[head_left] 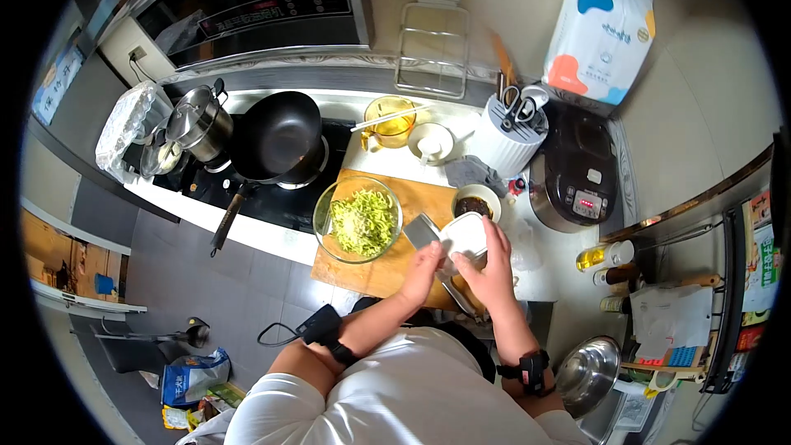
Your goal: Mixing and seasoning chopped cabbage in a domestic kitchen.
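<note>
My right hand [494, 266] grips a small white container [465, 236] from its right side, thumb on its near edge. My left hand [424, 271] touches the container's lower left side. Just left of it, over a wooden cutting board [364, 278], is the flat metal blade [421, 232] of what looks like a cleaver; a metal handle [458, 296] shows below the hands. A glass bowl [317, 222] of shredded green vegetable [363, 222] stands on the board's left part. Behind the container, a white bowl [492, 198] holds dark sauce [473, 206].
On the stove at left are a black wok [281, 136] and a steel pot [201, 120]. An amber glass bowl [389, 122] with chopsticks, a small white bowl [431, 142], a grey cloth [474, 174], a white knife block [507, 142] and a rice cooker [575, 167] stand along the back.
</note>
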A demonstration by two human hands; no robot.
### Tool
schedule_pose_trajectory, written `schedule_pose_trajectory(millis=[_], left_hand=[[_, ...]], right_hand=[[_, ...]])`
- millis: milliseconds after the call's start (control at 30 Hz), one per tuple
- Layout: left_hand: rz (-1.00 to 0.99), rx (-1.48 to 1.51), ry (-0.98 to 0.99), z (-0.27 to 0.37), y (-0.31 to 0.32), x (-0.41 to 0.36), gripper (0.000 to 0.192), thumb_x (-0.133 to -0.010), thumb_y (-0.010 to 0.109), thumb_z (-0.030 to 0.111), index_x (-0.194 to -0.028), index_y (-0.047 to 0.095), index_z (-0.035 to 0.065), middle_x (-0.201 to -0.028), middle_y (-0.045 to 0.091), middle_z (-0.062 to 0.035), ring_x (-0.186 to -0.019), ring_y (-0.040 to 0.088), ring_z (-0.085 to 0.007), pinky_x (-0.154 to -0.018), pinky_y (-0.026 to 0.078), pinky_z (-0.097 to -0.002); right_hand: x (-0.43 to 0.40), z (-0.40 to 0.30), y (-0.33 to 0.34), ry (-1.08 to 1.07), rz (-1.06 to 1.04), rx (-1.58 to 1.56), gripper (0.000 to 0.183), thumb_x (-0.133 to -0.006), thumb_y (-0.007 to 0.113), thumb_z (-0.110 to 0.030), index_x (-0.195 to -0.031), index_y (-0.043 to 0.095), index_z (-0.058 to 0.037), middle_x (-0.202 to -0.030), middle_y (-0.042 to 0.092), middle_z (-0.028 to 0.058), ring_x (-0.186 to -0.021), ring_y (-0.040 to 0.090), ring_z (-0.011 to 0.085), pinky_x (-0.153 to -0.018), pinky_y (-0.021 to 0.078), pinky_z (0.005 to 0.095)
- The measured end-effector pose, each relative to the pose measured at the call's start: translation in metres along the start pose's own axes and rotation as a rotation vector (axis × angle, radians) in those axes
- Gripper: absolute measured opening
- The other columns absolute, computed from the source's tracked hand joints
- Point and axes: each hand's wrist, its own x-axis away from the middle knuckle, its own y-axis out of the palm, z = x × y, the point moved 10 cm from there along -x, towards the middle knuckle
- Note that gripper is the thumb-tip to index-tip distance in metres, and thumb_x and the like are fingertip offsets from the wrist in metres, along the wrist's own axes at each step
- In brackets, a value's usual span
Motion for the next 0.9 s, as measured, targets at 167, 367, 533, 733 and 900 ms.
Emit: schedule_pose_trajectory(millis=[167,367,533,733,900], left_hand=[[-0.053,0.061,0.104,0.046,-0.068,0.006,0.024,-0.089,0.055,0.026,-0.078,0.061,0.0048,-0.069,0.052,0.0063,-0.064,0.043,-0.0036,-0.061,0.035,-0.0211],[-0.087,0.267,0.156,0.068,-0.159,0.011,0.021,-0.088,0.055,0.02,-0.096,0.06,0.0013,-0.091,0.062,-0.0029,-0.082,0.056,-0.0115,-0.075,0.043,-0.0271],[-0.135,0.269,0.142,0.08,-0.199,0.014,0.022,-0.082,0.056,0.011,-0.103,0.059,0.0025,-0.099,0.062,-0.0031,-0.089,0.058,-0.0121,-0.077,0.045,-0.0258],[-0.185,0.082,0.249,0.09,-0.225,0.014,0.028,-0.088,0.055,0.026,-0.099,0.059,0.0008,-0.095,0.061,-0.0026,-0.085,0.056,-0.0103,-0.074,0.044,-0.0241],[-0.182,-0.09,0.305,0.097,-0.236,0.018,0.033,-0.089,0.054,0.032,-0.093,0.06,0.0002,-0.092,0.06,-0.0033,-0.085,0.055,-0.0111,-0.076,0.043,-0.0252]], right_hand=[[0.002,-0.077,0.05,-0.209,-0.36,-0.611,0.057,-0.085,0.06,-0.022,-0.131,0.037,0.0023,-0.132,0.04,0.0171,-0.119,0.043,0.0267,-0.102,0.0293,0.0365],[-0.028,-0.075,0.07,0.049,-0.027,-0.441,0.022,-0.081,0.061,-0.006,-0.103,0.061,0.0005,-0.091,0.062,0.007,-0.082,0.058,0.0144,-0.075,0.0459,0.0276],[-0.036,-0.137,0.107,-0.218,-0.062,-0.02,0.018,-0.072,0.07,-0.015,-0.087,0.067,-0.0072,-0.078,0.057,0.0074,-0.072,0.055,0.0243,-0.065,0.0456,0.0318],[-0.037,-0.139,0.143,-0.076,-0.148,0.015,0.013,-0.072,0.069,-0.015,-0.082,0.066,-0.0062,-0.072,0.061,0.0088,-0.063,0.059,0.0243,-0.057,0.0476,0.034],[-0.031,-0.153,0.154,-0.131,-0.153,-0.154,0.008,-0.072,0.067,-0.012,-0.078,0.065,-0.0057,-0.069,0.061,0.0088,-0.056,0.059,0.0234,-0.052,0.0477,0.0318]])
